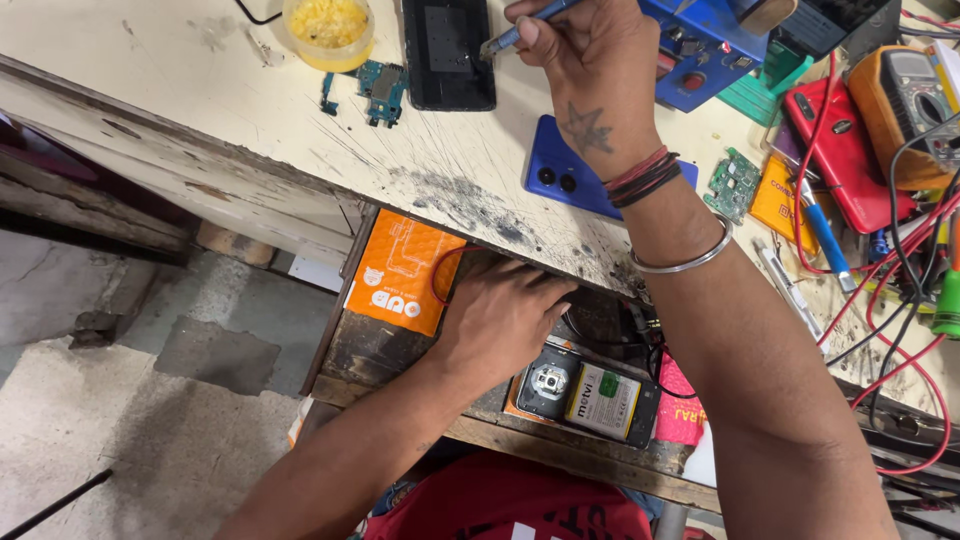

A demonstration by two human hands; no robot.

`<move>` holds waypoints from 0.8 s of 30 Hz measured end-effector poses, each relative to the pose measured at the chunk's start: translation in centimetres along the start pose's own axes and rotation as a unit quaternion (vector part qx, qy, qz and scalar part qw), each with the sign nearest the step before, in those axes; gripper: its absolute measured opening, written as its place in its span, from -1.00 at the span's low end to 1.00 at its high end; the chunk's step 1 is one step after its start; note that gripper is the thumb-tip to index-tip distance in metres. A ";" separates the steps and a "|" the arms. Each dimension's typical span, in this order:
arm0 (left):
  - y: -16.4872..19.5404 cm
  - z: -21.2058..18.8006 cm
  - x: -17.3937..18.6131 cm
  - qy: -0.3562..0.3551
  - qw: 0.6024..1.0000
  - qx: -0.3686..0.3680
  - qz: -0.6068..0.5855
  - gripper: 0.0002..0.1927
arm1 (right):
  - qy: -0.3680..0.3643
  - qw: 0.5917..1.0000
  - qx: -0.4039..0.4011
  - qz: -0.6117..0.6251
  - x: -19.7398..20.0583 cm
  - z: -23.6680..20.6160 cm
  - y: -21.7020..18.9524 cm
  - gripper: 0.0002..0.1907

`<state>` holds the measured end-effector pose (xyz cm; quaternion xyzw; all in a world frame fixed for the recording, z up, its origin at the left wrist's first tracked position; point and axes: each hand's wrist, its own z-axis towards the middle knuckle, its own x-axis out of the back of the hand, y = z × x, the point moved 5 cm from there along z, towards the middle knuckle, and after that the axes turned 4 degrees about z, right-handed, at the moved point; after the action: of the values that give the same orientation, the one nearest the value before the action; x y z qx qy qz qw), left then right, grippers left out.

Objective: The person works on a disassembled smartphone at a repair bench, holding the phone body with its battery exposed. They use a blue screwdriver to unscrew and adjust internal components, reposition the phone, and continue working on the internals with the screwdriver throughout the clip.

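Pinching a blue-handled tool (520,32) in my right hand (585,75) — its tip is touching the black phone (447,50). My left hand (500,315) is lying spread in the open drawer (370,350) — gripping nothing.

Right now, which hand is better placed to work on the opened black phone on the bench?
The right hand: it holds a blue-handled tool with its tip at the opened black phone. The left hand is down in the drawer.
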<state>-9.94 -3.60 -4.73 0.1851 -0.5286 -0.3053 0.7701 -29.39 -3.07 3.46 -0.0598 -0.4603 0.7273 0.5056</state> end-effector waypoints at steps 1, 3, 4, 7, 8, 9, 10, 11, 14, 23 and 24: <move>0.0 0.0 0.0 -0.001 1.000 -0.001 -0.003 -0.76 | 0.000 1.000 0.001 -0.023 -0.1 0.0 -0.1 -0.92; 0.0 0.1 0.1 0.004 1.000 -0.004 -0.004 -0.76 | 0.013 1.000 0.012 -0.002 -0.1 0.2 -0.4 -0.92; 0.0 0.1 0.1 0.007 1.000 -0.004 -0.003 -0.77 | 0.020 1.000 0.016 0.009 -0.1 0.2 -0.6 -0.91; 0.1 0.0 0.0 0.005 1.000 0.000 -0.004 -0.78 | 0.023 0.998 0.051 -0.023 -0.2 0.4 -1.2 -0.87; 0.1 0.0 0.0 0.003 1.000 0.000 -0.003 -0.79 | 0.028 0.997 0.049 -0.054 -0.1 0.5 -1.3 -0.87; 0.1 0.0 -0.1 0.003 1.000 -0.002 -0.005 -0.78 | 0.033 0.995 0.047 -0.084 -0.1 0.6 -1.3 -0.87; 0.1 0.1 -0.1 0.003 1.000 -0.003 -0.008 -0.78 | 0.038 0.992 0.043 -0.114 -0.1 0.6 -1.4 -0.87; 0.1 0.0 -0.1 0.003 1.000 -0.004 -0.011 -0.77 | 0.038 0.994 0.038 -0.098 -0.2 0.7 -1.4 -0.87; 0.1 0.0 -0.1 0.016 1.000 -0.002 0.005 -0.79 | 0.035 0.997 0.028 -0.062 -0.3 0.9 -1.4 -0.86; 0.1 -0.2 -0.2 0.007 1.000 -0.005 0.001 -0.78 | 0.054 0.997 0.044 0.033 0.7 0.0 -2.6 -0.66; 0.2 -0.1 -0.1 0.012 1.000 -0.007 -0.002 -0.78 | 0.062 0.997 0.021 0.049 1.2 -0.5 -3.1 -0.65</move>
<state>-9.79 -3.41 -4.76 0.1848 -0.5170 -0.3083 0.7769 -27.60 -1.62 5.86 -0.1166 -0.4092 0.7554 0.4983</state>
